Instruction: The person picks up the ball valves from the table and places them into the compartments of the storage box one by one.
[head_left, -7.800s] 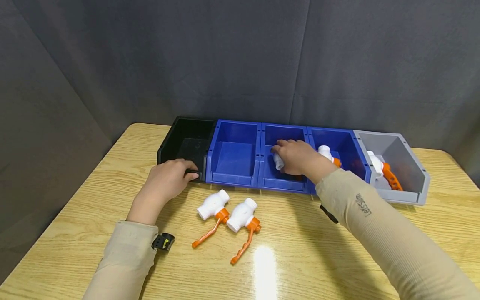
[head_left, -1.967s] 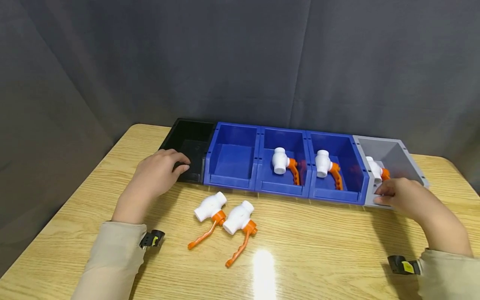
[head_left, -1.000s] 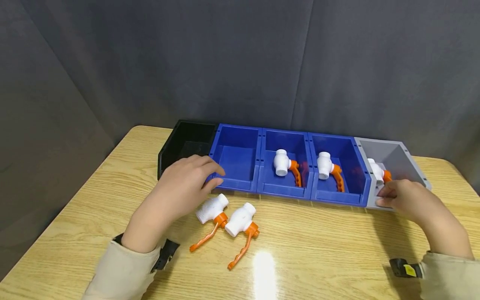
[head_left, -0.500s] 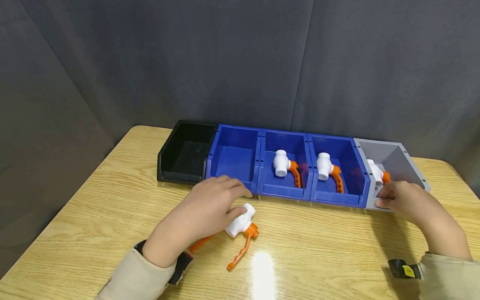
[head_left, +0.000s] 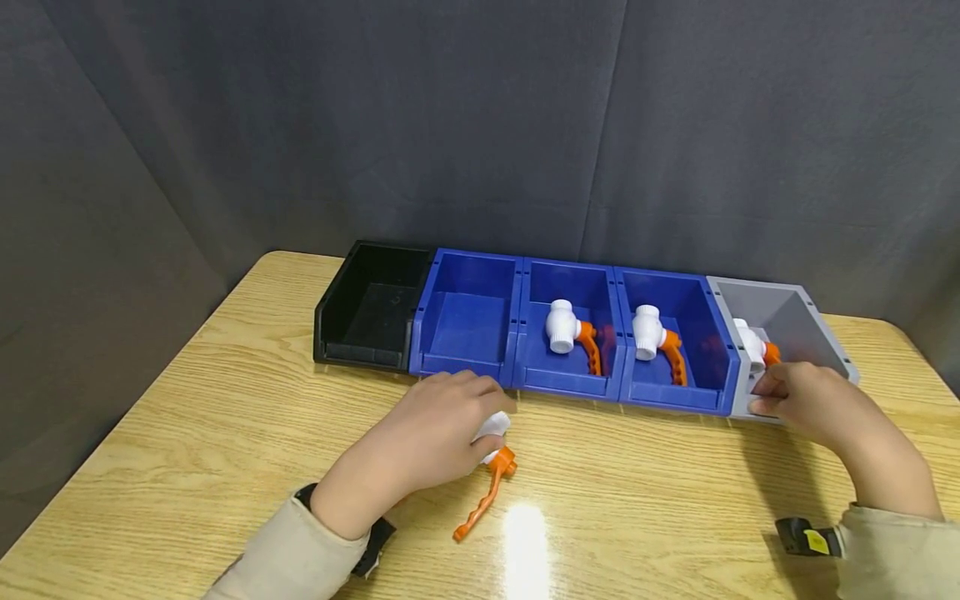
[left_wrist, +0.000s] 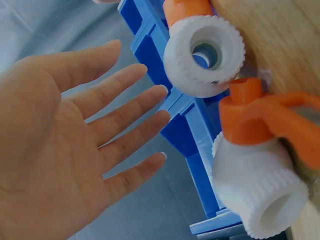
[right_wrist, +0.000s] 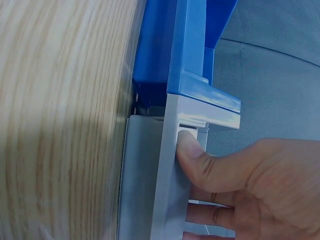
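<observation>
My left hand [head_left: 431,433] hovers over two white ball valves with orange handles on the table. Its fingers are extended and slightly spread in the left wrist view, holding nothing. One valve [head_left: 501,461] shows partly past the thumb in the head view, while the hand covers nearly all of the other. Both appear beside the fingertips in the left wrist view, a nearer valve [left_wrist: 252,175] and another valve [left_wrist: 175,67]. At the far right, my right hand [head_left: 828,404] grips the front lip of the grey bin [head_left: 821,333], thumb outside. Inside that bin lies a ball valve [head_left: 752,346].
A black bin [head_left: 375,317] and three blue bins stand in a row left of the grey one. One ball valve [head_left: 560,327] lies in the middle blue bin, another valve [head_left: 647,333] in the right blue bin. A dark curtain [head_left: 480,125] hangs behind the table.
The right hand has gone from the middle blue bin, where a valve now lies, to the grey bin's lip. The left hand has left the black bin and moved right, over the loose valves.
</observation>
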